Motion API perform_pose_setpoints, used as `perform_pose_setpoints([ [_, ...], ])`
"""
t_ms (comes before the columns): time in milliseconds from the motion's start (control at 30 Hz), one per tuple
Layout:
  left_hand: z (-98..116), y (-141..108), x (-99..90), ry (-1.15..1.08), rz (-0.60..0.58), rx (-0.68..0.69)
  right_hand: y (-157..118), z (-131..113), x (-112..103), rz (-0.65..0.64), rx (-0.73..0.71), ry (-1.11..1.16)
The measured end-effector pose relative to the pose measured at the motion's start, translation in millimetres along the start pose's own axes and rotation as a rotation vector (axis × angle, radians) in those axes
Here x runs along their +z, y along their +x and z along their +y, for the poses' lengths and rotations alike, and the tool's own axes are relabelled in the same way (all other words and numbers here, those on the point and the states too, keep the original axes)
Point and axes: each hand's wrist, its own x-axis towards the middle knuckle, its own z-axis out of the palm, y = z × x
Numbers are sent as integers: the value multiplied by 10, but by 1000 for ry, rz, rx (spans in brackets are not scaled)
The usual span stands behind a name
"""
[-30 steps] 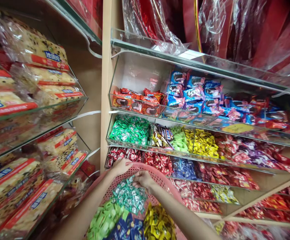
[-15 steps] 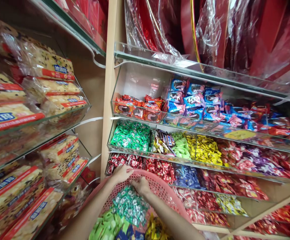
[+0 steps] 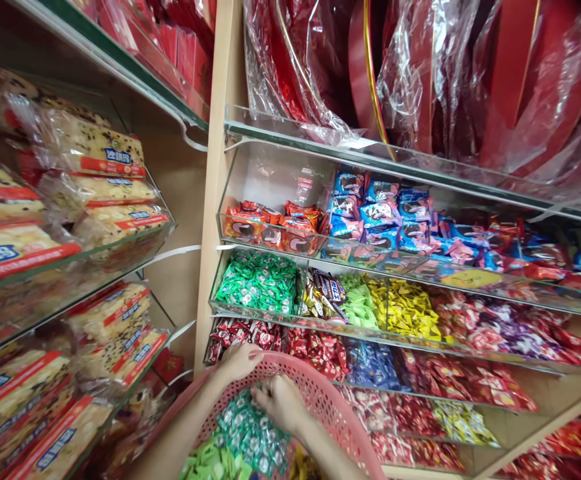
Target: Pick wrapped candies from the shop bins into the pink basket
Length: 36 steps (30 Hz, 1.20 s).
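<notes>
A pink perforated plastic basket (image 3: pixel 327 383) is in front of me at the bottom centre. My left hand (image 3: pixel 241 361) is closed over its far rim. Inside it, my right hand (image 3: pixel 283 402) is curled, fingertips down by the green-wrapped candies (image 3: pixel 250 433); whatever it holds is hidden. Light-green packets (image 3: pixel 215 460) lie at the near left of the basket, and yellow-wrapped candies (image 3: pixel 303 463) show partly under my right forearm. Just beyond my left hand is a shelf bin of dark-red candies (image 3: pixel 255 333).
Ahead, glass shelf bins hold green candies (image 3: pixel 257 283), yellow candies (image 3: pixel 410 307), blue packets (image 3: pixel 380 213) and dark-blue candies (image 3: pixel 373 363). Packaged seeded bars (image 3: pixel 105 150) fill glass shelves close on the left. A wooden post (image 3: pixel 215 200) divides the two shelf units.
The view has tilted up slightly, so the shelves and basket sit lower. My right hand has curled more and turned its back up over the green candies. My left hand keeps the rim.
</notes>
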Motion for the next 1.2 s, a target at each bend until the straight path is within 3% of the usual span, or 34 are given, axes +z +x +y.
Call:
perform_pose_setpoints([
  [433,-8,6,3,10,-10,10,-41,-40,-23,-77,0,-220],
  [1100,-22,-1,35,4,12,23,-93,-44,52,-146,-24,-208],
  [1200,-35,10,43,15,23,18,-9,-88,-66,-112,-45,-127],
])
